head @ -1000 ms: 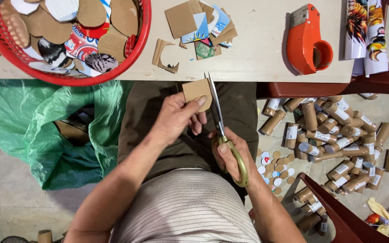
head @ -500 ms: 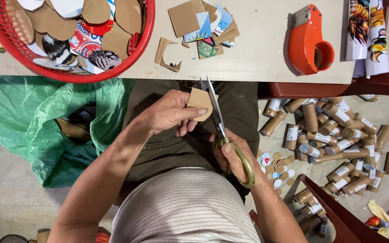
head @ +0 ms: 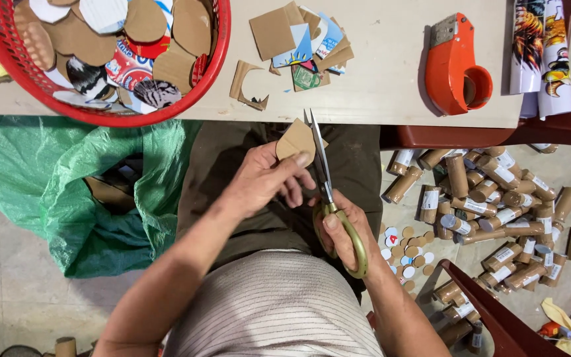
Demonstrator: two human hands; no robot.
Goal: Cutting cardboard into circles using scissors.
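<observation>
So I've got a small brown cardboard piece (head: 297, 139) pinched in my left hand (head: 269, 178), thumb on top and fingers curled under, held up over my lap just below the edge of the surface (head: 391, 73). My right hand (head: 342, 228) is closed around the yellowish handles of the scissors (head: 325, 182), and the blades run right up along the right edge of that piece, touching it. The hands are close together, nearly touching.

Up on the surface there's a red basket (head: 216, 63) full of rounded cardboard cutouts, a little heap of cardboard scraps (head: 302, 43), and an orange tape dispenser (head: 454, 66) off to the right. A green plastic bag (head: 67, 178) sits on the floor to my left, and a pile of cardboard tubes (head: 490, 205) is spread on the floor to my right, with small round discs (head: 404, 254) beside it.
</observation>
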